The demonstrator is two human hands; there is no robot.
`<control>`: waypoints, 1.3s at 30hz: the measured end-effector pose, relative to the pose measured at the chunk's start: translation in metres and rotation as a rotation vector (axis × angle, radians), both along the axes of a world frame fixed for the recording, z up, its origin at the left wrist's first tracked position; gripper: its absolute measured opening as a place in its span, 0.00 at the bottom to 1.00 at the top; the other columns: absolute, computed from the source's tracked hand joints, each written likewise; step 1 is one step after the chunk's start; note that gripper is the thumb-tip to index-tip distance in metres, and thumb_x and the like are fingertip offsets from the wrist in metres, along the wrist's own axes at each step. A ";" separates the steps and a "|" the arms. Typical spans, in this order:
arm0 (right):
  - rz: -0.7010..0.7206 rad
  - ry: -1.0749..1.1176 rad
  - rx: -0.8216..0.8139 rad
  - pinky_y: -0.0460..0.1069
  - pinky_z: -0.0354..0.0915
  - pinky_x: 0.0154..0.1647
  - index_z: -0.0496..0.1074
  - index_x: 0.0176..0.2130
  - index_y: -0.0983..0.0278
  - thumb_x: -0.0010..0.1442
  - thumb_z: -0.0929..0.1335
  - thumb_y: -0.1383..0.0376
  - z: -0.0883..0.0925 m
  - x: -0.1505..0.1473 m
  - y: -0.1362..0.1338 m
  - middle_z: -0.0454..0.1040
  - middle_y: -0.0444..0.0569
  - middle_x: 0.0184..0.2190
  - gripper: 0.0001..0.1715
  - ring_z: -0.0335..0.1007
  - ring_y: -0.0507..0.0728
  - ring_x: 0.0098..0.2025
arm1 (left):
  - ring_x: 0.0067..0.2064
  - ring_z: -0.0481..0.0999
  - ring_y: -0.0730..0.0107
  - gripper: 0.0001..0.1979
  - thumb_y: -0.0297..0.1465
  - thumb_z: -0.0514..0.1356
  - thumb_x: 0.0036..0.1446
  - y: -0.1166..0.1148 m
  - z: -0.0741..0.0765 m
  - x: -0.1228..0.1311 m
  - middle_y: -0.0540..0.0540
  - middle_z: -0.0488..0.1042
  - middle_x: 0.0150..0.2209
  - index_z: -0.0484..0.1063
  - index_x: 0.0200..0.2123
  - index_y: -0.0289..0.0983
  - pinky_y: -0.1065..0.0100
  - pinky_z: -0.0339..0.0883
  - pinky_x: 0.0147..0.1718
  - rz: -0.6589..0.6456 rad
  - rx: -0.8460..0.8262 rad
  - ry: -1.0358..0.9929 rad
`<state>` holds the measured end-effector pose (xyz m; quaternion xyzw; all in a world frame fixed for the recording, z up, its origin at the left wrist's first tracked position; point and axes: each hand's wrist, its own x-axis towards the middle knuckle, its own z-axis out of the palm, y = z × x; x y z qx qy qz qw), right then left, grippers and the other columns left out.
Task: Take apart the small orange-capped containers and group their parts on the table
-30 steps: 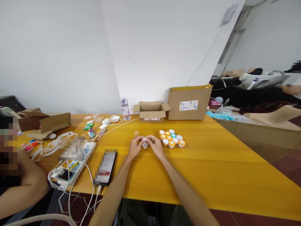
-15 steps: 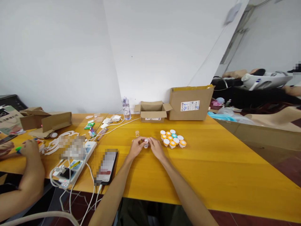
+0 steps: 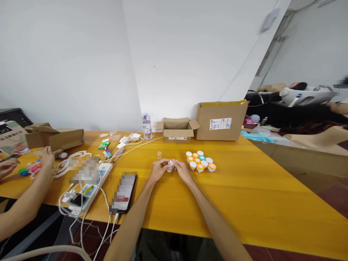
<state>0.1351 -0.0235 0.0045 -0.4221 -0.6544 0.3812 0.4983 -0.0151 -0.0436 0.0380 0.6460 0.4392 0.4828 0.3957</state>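
Both my hands meet over the middle of the yellow table (image 3: 244,188). My left hand (image 3: 157,172) and my right hand (image 3: 182,171) are closed in a pinch around a small white-capped jar (image 3: 170,166) held between the fingertips. Just to the right of my right hand stands a tight cluster of several small jars (image 3: 200,161) with orange, white and teal lids. A single small clear jar (image 3: 159,155) stands alone on the table just beyond my left hand.
A phone (image 3: 124,192) and a power strip (image 3: 84,188) with white cables lie to my left. Behind are a water bottle (image 3: 147,126), an open small cardboard box (image 3: 177,129) and a larger box (image 3: 220,120). Another person's arm (image 3: 24,203) reaches over colourful bits at far left.
My hands stay together on the small jar, turning it slightly. The other person at the left has leaned back and stretched an arm farther across the table.
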 end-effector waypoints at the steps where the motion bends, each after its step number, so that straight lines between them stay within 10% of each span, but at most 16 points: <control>1: 0.007 0.006 -0.005 0.49 0.61 0.27 0.64 0.19 0.60 0.60 0.58 0.39 0.001 0.000 0.000 0.66 0.43 0.17 0.33 0.62 0.55 0.23 | 0.33 0.72 0.67 0.08 0.35 0.66 0.49 0.000 0.000 0.000 0.49 0.80 0.31 0.81 0.33 0.41 0.67 0.65 0.37 -0.003 0.010 0.006; 11: -0.103 -0.018 0.008 0.50 0.62 0.28 0.67 0.20 0.60 0.61 0.56 0.40 0.012 -0.001 -0.009 0.69 0.45 0.18 0.34 0.65 0.57 0.24 | 0.40 0.74 0.62 0.04 0.31 0.63 0.54 0.005 -0.006 -0.007 0.47 0.78 0.34 0.79 0.33 0.41 0.63 0.65 0.47 0.167 0.214 0.090; 23: -0.083 -0.132 0.020 0.53 0.69 0.42 0.76 0.33 0.60 0.54 0.67 0.63 0.006 -0.014 0.003 0.80 0.48 0.33 0.07 0.76 0.59 0.36 | 0.43 0.72 0.58 0.14 0.24 0.62 0.53 0.018 -0.024 -0.022 0.45 0.76 0.37 0.79 0.41 0.44 0.58 0.64 0.46 0.553 0.135 0.465; 39: -0.023 -0.460 0.200 0.54 0.66 0.48 0.75 0.41 0.58 0.52 0.73 0.67 0.010 0.001 -0.019 0.76 0.48 0.40 0.15 0.72 0.60 0.45 | 0.44 0.73 0.60 0.16 0.18 0.57 0.50 0.021 -0.037 -0.031 0.44 0.75 0.40 0.77 0.38 0.41 0.59 0.68 0.46 0.499 0.211 0.426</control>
